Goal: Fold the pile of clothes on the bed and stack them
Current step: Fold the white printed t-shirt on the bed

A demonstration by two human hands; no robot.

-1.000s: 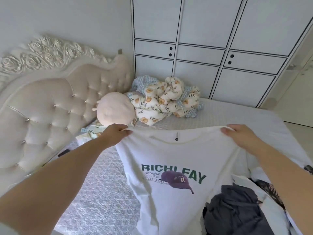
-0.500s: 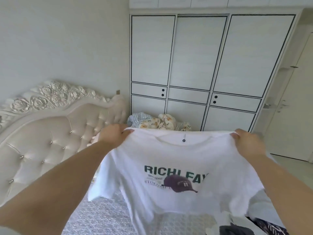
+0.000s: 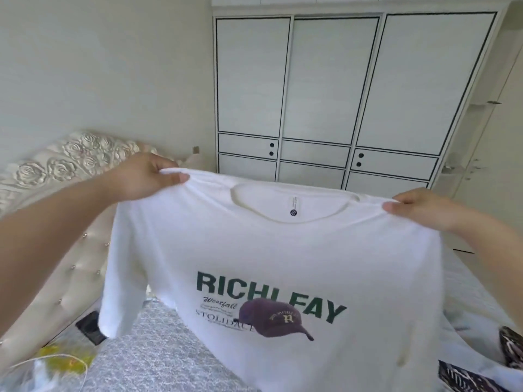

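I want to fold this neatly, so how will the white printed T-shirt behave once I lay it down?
The white T-shirt, pinched at its shoulders by the left hand and right hand, hangs limp, so it is probably floppy and light. Its sleeve droops loose and may crumple on landing.

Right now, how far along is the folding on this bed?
Done: no folded stack is in view. In hand: the left hand and right hand pinch the shoulders of the white T-shirt, which hangs unfolded, print facing the camera. Left: folding this shirt, plus the patterned clothes lying loose at lower right on the bed.
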